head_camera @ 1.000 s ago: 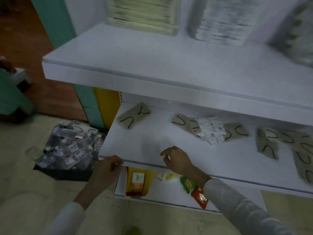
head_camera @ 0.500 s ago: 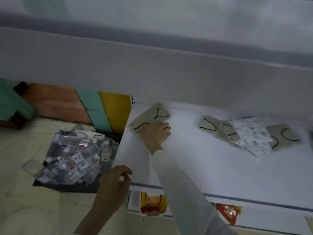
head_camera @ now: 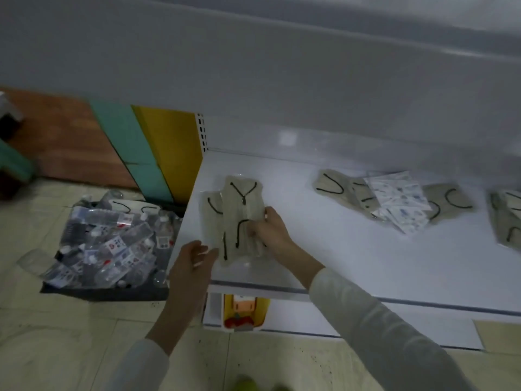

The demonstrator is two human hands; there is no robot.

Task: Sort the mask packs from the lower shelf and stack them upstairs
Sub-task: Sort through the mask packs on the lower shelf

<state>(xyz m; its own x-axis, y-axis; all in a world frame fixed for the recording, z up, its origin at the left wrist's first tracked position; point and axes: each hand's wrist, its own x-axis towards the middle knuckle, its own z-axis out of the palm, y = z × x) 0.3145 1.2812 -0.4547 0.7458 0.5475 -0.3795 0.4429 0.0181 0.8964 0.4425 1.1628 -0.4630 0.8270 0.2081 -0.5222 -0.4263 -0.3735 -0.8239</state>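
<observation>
Gathering mask packs (head_camera: 236,218), lower shelf (head_camera: 352,249) 11 o'clock: my right hand (head_camera: 270,230) pinches them; left hand (head_camera: 191,263) relaxed, empty. Next: lift upstairs.

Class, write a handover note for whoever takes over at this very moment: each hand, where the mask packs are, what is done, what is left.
Right hand: grips the overlapped beige mask packs at the lower shelf's left end.
Left hand: open, empty, beside their near corner.
Other packs: a mixed pile mid-shelf, further packs at the right edge.
Done: first packs gathered.
Left: collect the rest, sort, stack on the upper shelf.
</observation>
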